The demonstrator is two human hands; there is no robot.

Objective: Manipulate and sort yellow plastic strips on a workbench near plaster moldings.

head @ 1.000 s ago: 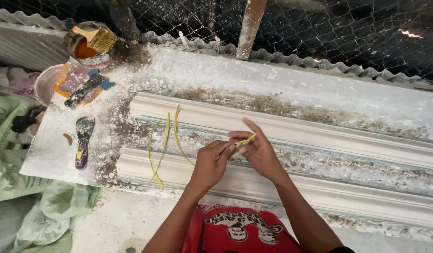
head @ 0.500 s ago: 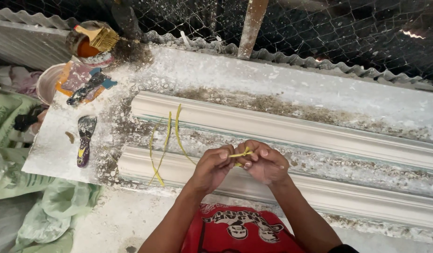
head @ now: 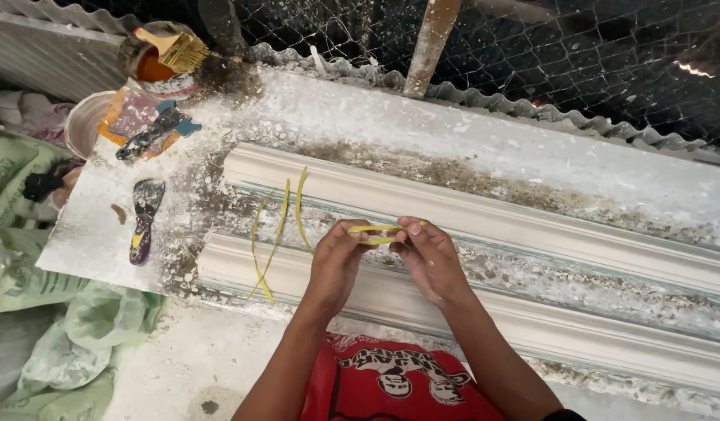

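At nine o'clock green sacks [head: 17, 234] slump beside the dusty white table [head: 531, 160]. Left hand [head: 336, 261] and right hand [head: 430, 261] pinch a yellow strip [head: 375, 229] between them, its length running three to nine o'clock, above the white moulding [head: 578, 234]. Wire netting [head: 578, 62] stands at twelve.

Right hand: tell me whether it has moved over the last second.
Yes. The right hand has drawn in toward the left hand, lower over the white moulding, both now pinching the yellow strip.
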